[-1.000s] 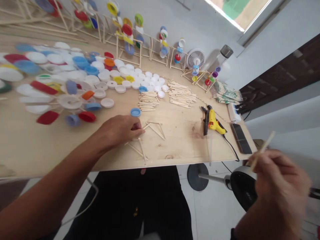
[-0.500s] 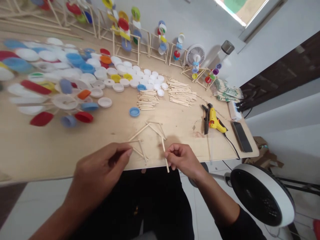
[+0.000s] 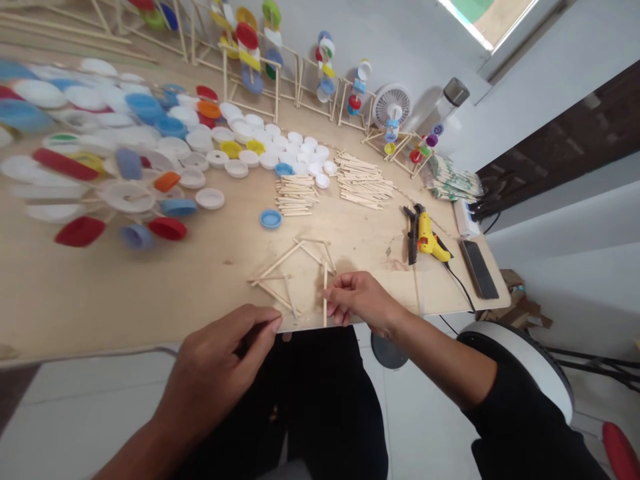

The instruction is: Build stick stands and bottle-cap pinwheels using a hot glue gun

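Note:
My right hand (image 3: 356, 298) pinches a thin wooden stick (image 3: 325, 287) between thumb and fingers. It holds the stick almost upright in view, at the right side of a small frame of joined sticks (image 3: 280, 261) lying near the table's front edge. The stick's upper end is close to the frame; whether they touch I cannot tell. My left hand (image 3: 235, 353) is at the table's front edge, just below the frame. Its thumb and forefinger are pressed together, and anything between them is hidden.
Two piles of short sticks (image 3: 363, 180) lie beyond the frame, beside a blue bottle cap (image 3: 271, 219). Many caps and a cap wheel (image 3: 129, 196) spread leftward. A yellow glue gun (image 3: 429, 237) and a phone (image 3: 479, 269) lie right. Stick stands with cap wheels (image 3: 325, 70) line the wall.
My left hand has moved right and toward the table edge, away from the frame's left corner. The stick in my right hand has turned more upright and shifted slightly left.

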### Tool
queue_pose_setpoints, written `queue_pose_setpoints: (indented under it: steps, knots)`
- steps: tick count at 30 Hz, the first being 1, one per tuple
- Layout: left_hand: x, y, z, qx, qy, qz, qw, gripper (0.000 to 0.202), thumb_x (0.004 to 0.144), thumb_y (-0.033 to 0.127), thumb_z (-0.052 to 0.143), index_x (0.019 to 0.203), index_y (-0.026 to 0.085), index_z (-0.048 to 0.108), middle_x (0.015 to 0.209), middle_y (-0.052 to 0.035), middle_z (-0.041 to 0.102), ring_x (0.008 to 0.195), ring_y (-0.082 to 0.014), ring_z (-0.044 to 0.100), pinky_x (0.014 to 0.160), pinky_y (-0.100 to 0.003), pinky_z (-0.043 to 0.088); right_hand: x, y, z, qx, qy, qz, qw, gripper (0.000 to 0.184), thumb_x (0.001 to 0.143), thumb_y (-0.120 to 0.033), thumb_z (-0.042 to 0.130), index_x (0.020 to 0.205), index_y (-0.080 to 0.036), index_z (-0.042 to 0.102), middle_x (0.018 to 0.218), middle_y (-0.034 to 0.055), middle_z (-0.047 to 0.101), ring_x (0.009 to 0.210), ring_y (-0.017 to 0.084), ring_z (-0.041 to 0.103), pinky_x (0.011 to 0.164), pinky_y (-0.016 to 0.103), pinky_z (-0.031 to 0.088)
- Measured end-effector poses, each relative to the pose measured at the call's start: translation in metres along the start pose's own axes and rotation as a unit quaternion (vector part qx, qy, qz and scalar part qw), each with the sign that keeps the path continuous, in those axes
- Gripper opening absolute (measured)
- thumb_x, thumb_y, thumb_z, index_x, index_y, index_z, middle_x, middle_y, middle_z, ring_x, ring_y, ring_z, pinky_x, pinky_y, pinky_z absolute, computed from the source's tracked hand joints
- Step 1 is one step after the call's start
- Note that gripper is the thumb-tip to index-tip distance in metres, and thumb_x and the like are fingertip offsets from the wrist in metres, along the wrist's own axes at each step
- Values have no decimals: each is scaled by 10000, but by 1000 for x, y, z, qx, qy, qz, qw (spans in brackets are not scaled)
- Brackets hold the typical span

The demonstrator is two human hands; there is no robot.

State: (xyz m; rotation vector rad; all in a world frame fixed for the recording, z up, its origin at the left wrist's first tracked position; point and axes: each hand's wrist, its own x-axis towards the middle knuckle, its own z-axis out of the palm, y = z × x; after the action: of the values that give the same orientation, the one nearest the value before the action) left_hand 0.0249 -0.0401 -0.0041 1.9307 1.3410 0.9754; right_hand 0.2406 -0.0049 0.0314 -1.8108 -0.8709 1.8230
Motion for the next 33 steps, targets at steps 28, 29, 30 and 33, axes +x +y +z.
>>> queue_pose_setpoints:
  steps: [28,29,30,33]
  knots:
    - [3,-7,4,9,-25,-4,1000,239,910,348,475,933,253,694,805,11,758,649,-137,689,629,-233,517,-2,-7,16,87,63,51,993,262,916,-99,588,658,-144,586,568,-2,682,426,50,575,430,127,430]
    - [3,-7,4,9,-25,-1,1000,236,910,342,477,930,252,693,808,11,758,654,-138,690,633,-233,517,-1,-7,17,91,65,49,993,264,916,-104,591,655,-144,586,567,-1,683,429,50,577,434,126,431]
    - [3,-7,4,9,-25,2,1000,232,910,337,479,932,252,693,810,12,758,654,-138,690,635,-233,517,-1,-7,17,97,68,47,992,260,915,-111,598,657,-143,589,569,1,685,433,50,580,440,127,433]
    - [4,-8,4,17,-27,11,999,225,915,325,482,934,245,691,800,15,756,648,-135,689,628,-231,511,-1,-7,19,112,78,39,990,228,901,-133,632,677,-147,594,579,3,696,438,54,586,447,132,442]
